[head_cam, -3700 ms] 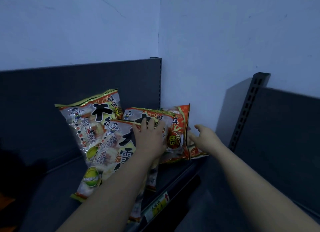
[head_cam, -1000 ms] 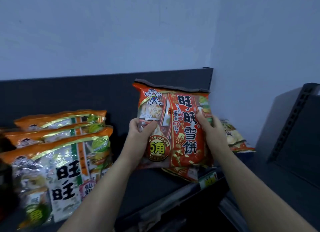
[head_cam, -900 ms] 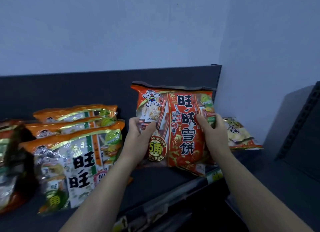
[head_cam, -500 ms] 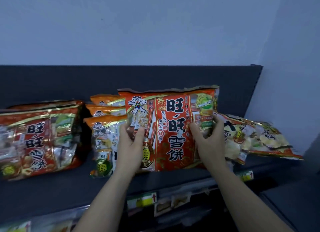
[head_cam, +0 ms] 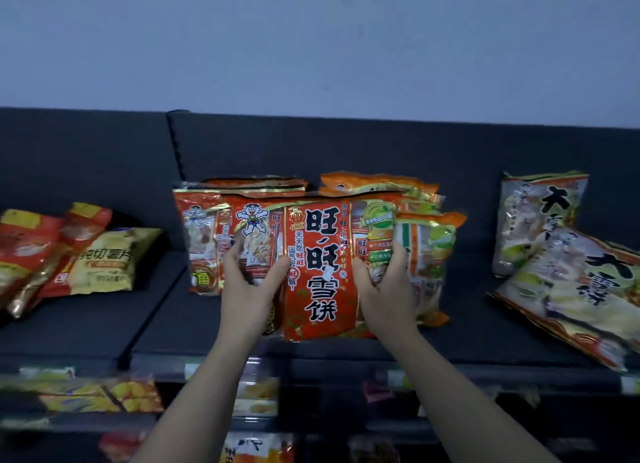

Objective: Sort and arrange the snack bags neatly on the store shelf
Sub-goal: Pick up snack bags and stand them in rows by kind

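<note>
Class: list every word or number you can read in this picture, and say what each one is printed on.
"旺旺雪饼" and "100分": red bag, held by left hand and right hand.
"托切薯片": yellow bag, left.
"大雪饼": pale bag, lying at right.
"大": pale upright bag behind it.
Small print, shelf tags: too blurred.

A plain pale blue wall [head_cam: 311,40] rose above the dark back panel [head_cam: 346,144]. Blurred yellow price tags [head_cam: 190,371] lined the front edge.

The red snack bag [head_cam: 320,272] has travelled left from the shelf's corner, now before matching red bags [head_cam: 204,234].
</note>
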`<state>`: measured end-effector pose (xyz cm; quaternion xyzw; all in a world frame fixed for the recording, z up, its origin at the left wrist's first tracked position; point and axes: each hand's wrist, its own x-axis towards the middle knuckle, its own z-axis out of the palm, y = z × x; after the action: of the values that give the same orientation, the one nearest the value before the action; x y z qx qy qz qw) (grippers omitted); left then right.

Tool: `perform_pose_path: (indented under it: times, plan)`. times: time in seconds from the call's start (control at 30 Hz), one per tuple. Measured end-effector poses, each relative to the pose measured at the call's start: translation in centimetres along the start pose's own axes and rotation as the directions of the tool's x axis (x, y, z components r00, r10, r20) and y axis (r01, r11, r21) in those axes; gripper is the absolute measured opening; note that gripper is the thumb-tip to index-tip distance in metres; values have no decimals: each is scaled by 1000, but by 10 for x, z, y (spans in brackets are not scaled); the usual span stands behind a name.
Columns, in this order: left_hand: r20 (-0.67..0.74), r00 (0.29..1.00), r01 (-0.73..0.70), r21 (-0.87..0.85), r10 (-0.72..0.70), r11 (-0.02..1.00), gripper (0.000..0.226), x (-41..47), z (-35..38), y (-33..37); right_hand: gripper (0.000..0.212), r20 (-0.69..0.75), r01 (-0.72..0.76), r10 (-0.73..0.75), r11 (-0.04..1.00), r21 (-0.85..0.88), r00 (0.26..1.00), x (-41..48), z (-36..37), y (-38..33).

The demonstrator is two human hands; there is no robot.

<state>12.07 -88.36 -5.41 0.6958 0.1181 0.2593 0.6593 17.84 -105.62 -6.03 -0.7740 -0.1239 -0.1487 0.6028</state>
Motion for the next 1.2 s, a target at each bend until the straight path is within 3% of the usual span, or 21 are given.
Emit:
perform_pose_path:
  times: [0.13,0.27,0.4,0.5,0.8,1.2]
  plan:
    - [-14,998,-60,31,61,998,92,42,-67,-14,30,45,59,-60,998,19,997,6,74,-15]
    - [102,994,-56,118,44,991,93,80,-111,-43,37,76,0,2,1000,-19,997,3,131,2]
    - [260,957,64,235,-126,970,119,90,-142,-98,82,183,-173,197,975,-139,963,-20,151,38]
    - [317,941,11,315,-116,949,138,85,-149,-125,106,201,-253,281,955,-156,938,-35,150,48]
    - [268,963,-74,372,-31,925,138,106,-142,-147,108,268,-326,406,898,-297,874,-17,150,56]
    - [216,974,-34,440,-69,897,128,97,-140,-137,105,164,-304,358,910,-281,919,-23,146,54]
